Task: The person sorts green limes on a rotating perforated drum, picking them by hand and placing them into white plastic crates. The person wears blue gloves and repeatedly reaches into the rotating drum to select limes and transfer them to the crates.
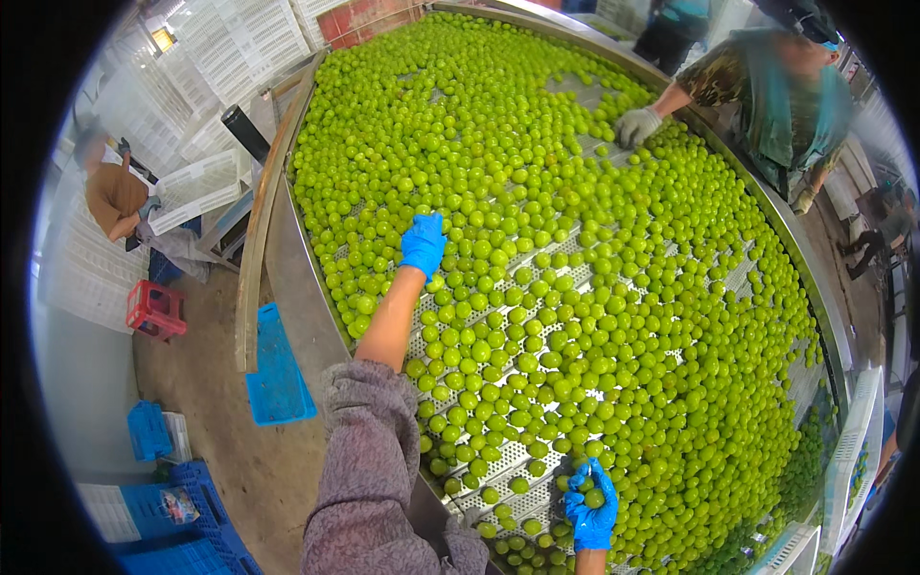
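Note:
Many round green fruits (480, 351) lie spread over a perforated metal sorting conveyor (514, 451) before me. My left hand (424, 246), in a blue glove, reaches over the conveyor's left side with its fingers curled down at the fruits. Whether it holds one is hidden by the back of the hand. Nearer to me, my right hand (594, 509), also blue-gloved, is turned with its fingers curled up around a green fruit (594, 498). Other fruits touch or lie close around both hands.
Across the conveyor, a co-worker's gloved hand (638, 128) rests among the fruits. Another person (118, 190) stands at left by a white crate (198, 188). A blue tray (279, 370) and a red stool (156, 309) are on the floor. White crates (852, 445) stand at the right.

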### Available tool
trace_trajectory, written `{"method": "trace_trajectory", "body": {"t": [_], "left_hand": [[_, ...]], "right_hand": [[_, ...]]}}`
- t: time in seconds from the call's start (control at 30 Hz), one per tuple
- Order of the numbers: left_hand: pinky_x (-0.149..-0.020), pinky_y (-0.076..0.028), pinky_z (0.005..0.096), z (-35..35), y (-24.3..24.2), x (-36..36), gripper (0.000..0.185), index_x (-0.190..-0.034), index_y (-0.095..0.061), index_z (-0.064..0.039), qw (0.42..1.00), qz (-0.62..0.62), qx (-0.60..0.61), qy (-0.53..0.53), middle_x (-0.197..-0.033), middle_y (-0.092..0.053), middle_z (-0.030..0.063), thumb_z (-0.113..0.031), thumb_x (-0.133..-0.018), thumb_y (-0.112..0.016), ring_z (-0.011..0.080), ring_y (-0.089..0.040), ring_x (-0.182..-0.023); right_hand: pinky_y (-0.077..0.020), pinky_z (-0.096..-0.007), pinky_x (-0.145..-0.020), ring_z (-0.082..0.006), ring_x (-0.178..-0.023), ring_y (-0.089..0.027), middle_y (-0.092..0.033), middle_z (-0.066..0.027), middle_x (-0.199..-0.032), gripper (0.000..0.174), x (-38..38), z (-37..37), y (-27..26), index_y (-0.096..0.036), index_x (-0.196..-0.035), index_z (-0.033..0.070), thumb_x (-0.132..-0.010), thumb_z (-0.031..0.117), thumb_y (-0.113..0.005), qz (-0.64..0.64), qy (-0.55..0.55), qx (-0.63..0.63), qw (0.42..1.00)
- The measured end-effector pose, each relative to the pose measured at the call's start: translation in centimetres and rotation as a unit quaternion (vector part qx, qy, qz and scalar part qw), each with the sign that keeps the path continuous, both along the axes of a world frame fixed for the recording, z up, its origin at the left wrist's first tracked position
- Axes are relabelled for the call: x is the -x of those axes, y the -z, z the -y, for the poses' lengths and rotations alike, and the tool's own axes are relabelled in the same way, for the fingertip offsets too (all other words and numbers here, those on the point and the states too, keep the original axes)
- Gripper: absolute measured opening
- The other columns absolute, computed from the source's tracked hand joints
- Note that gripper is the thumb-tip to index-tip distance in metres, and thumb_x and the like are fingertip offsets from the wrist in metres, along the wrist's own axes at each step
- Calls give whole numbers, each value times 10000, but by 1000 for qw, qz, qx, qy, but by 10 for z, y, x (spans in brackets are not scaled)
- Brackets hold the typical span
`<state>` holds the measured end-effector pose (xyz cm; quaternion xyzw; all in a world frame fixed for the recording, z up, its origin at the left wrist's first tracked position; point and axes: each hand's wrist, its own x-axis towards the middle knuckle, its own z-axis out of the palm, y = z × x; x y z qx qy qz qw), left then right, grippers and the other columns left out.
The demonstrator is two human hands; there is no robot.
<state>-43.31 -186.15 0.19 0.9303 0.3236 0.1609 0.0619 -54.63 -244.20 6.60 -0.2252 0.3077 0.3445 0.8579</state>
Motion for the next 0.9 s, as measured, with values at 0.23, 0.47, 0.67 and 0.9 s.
{"method": "trace_trajectory", "body": {"t": [0.23,0.47,0.67,0.9], "left_hand": [[-726,-529,511,37,-39,-22,259,-1063,-628,-108,994,100,50,4,-994,-656,202,-301,-901,-569,422,-646,-849],[-766,-529,496,28,-36,-73,257,-959,-686,-78,977,-145,125,97,-1009,-665,209,-305,-846,-638,400,-647,-934],[-804,-521,496,22,-11,-17,289,-1084,-641,-83,983,-89,99,128,-1031,-655,207,-256,-853,-634,413,-635,-957],[-890,-517,362,281,-84,109,297,-1206,-585,-92,856,77,478,182,-1194,-622,71,-228,-945,-618,223,-610,-1080]], "right_hand": [[-490,-315,-574,-255,-886,-586,-615,-147,-1157,423,-4,10,5,-489,-1372,22,-997,217,-480,5,-18,19,1000],[-527,-340,-655,-255,-930,-604,-616,-126,-1168,418,-7,8,5,-494,-1351,-10,-1000,216,-516,40,-55,-1,998],[-530,-333,-691,-244,-956,-603,-617,-120,-1185,446,-3,13,5,-478,-1372,-12,-994,222,-513,69,-95,-37,992],[-567,-396,-844,-313,-1193,-577,-517,-145,-1411,616,-6,-1,-36,-343,-1501,37,-924,155,-520,98,-152,-44,982]]}}
